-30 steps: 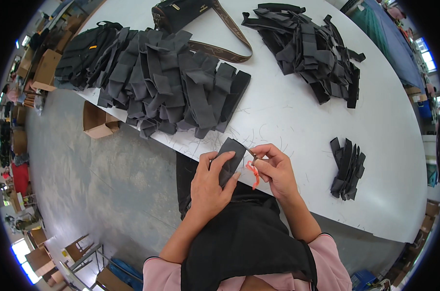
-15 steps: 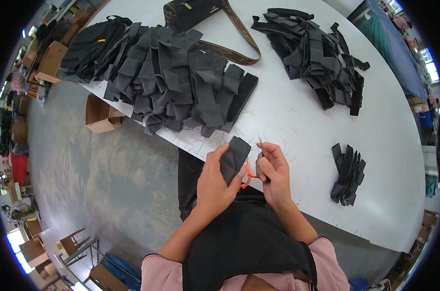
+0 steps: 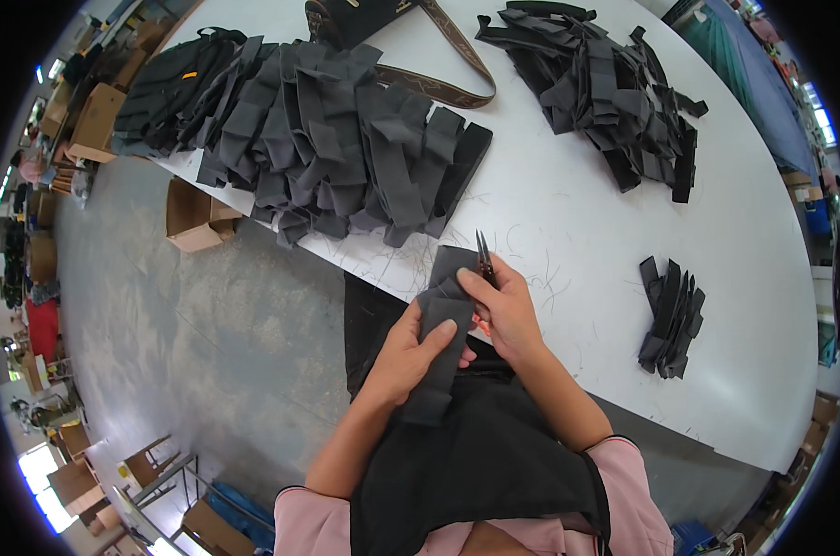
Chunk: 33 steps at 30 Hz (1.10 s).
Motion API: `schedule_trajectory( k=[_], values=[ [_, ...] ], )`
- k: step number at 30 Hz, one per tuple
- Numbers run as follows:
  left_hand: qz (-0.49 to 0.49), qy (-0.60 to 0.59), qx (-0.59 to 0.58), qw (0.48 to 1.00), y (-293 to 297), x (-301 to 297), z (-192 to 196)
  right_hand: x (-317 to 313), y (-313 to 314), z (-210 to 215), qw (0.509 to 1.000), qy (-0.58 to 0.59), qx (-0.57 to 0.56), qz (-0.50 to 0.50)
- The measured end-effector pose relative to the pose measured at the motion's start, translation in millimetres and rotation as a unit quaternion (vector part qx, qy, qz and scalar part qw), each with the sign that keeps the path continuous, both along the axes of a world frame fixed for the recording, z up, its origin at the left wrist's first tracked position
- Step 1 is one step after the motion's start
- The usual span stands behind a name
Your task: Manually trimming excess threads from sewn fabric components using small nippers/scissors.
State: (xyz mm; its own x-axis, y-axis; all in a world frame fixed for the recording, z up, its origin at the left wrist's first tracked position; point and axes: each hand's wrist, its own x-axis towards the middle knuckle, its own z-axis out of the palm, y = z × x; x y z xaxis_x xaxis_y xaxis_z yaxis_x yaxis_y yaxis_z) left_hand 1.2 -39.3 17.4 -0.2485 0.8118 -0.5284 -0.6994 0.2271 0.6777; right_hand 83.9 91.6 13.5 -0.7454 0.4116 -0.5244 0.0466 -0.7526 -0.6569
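Note:
A dark grey fabric strip is stretched between my hands at the table's near edge, its lower end hanging over my black apron. My left hand grips the strip around its middle, thumb on top. In my right hand are small thread snips with dark pointed blades facing up. The same hand's thumb presses on the strip's upper part. A bit of orange cord shows beneath the right palm. The snips' handle is hidden by my fingers.
A white table carries a large heap of grey strips, a second heap far right and a small bundle nearer. Behind lie a dark backpack and a strapped bag. An opened cardboard box stands below the table's left edge.
The strip has unfolded to a longer length and hangs lower. My right hand has moved left onto it, and the snips' blades now show more fully, pointing up.

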Motion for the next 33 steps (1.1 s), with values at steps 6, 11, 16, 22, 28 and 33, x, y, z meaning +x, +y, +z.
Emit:
schedule_trajectory(
  k=[6,11,16,22,28,33],
  values=[
    [0.05,0.037,-0.035,0.997,3.2,-5.5,-0.6,42.5,-9.3,-9.0,0.763,-0.068,0.642,-0.032],
    [0.034,0.059,-0.026,0.997,5.9,-3.4,6.2,38.4,-9.6,-1.6,0.727,-0.045,0.685,-0.007],
    [0.037,0.074,-0.033,0.996,6.5,-2.4,8.5,33.0,-7.8,-1.1,0.683,-0.034,0.729,0.007],
    [0.026,0.073,-0.031,0.997,5.8,-4.9,7.5,36.5,-13.8,-3.3,0.709,-0.033,0.703,-0.054],
    [0.019,0.092,-0.015,0.995,5.6,-2.5,5.3,34.9,-13.2,0.6,0.665,-0.033,0.746,-0.039],
    [0.018,0.1,-0.018,0.995,3.5,0.0,2.2,28.9,-13.7,-1.7,0.66,-0.039,0.75,0.0]
  ],
)
